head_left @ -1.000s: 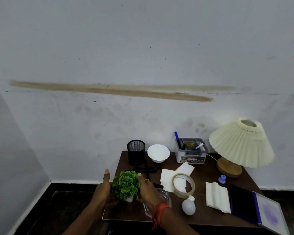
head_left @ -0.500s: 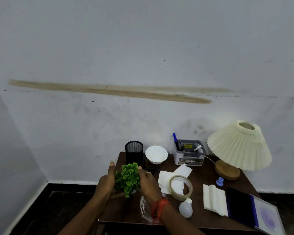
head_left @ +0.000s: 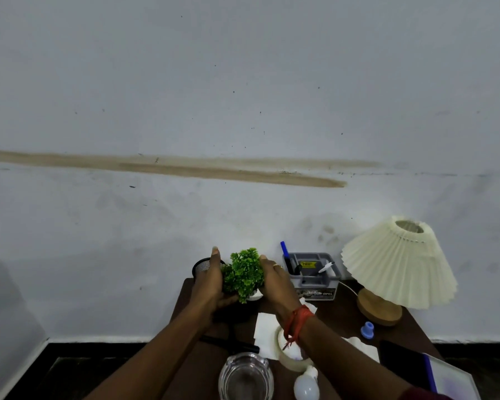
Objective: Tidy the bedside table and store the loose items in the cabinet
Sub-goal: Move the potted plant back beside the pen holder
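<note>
A small green artificial plant in a white pot is held between both hands over the back of the dark wooden bedside table. My left hand cups its left side with the thumb under the foliage. On the other side, my right hand holds it, fingers pointing up. The plant sits in front of a black mesh pen cup. The pot's base is partly hidden, and I cannot tell whether it touches the table.
A grey organizer with pens and a pleated lamp stand at the back right. Papers, a tape roll, a bulb, a glass ashtray, a black pen, a blue knob and a tablet lie nearer.
Both hands have carried the plant from the table's front left to the back, beside the mesh cup. It now hides the white bowl.
</note>
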Demonstrator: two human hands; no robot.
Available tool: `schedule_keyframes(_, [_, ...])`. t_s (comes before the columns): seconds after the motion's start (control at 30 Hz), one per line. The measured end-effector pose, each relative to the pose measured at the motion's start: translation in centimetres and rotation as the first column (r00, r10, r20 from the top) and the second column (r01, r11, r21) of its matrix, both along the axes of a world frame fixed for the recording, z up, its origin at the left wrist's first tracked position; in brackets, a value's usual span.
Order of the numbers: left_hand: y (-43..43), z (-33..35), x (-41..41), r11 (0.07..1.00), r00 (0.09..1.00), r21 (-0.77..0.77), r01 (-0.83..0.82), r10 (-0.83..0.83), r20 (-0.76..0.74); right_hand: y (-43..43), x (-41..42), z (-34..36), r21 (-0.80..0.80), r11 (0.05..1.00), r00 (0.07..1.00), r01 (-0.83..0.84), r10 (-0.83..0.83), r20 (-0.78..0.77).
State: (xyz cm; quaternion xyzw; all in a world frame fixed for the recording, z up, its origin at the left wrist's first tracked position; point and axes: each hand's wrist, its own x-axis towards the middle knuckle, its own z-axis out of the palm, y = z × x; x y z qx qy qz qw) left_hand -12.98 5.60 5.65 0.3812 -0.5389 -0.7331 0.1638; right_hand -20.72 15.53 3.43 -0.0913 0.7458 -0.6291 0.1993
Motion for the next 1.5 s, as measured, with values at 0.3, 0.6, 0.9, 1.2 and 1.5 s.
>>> schedule_keyframes(0.3, [-1.2, -1.4, -4.6, 0.999, 1.0, 0.038, 0.028, -0.027, -0.016, -2.3, -4.3, -1.9, -0.038, 0.999, 1.0, 0.005, -0.004, 0.026])
schedule_keyframes(0.6, [-1.4, -3.5, -6.3, 0.986, 0.994, 0.121, 0.111, -0.108, -0.033, -3.8, -5.2, -5.5, -0.058, 0.998, 0.996, 0.028, -0.023, 0.084])
schedule_keyframes(0.9, [-0.9, -4.2, -6.7, 0.982, 0.99, 0.126, 0.138, -0.134, -0.037, -3.3, -5.5, -5.6, -0.067, 0.998, 0.992, 0.019, -0.011, 0.128])
schedule_keyframes(1.2, [-0.5, -4.5, -5.7, 0.988, 0.991, 0.086, 0.13, -0.128, -0.032, -2.0, -5.0, -5.1, -0.075, 0.997, 0.994, -0.015, 0.023, 0.107])
schedule_keyframes(1.5, [0.2, -3.2, -3.6, 0.989, 0.99, 0.064, 0.134, -0.136, 0.025, -0.4, -4.0, -5.0, -0.108, 0.994, 0.993, -0.031, 0.043, 0.114])
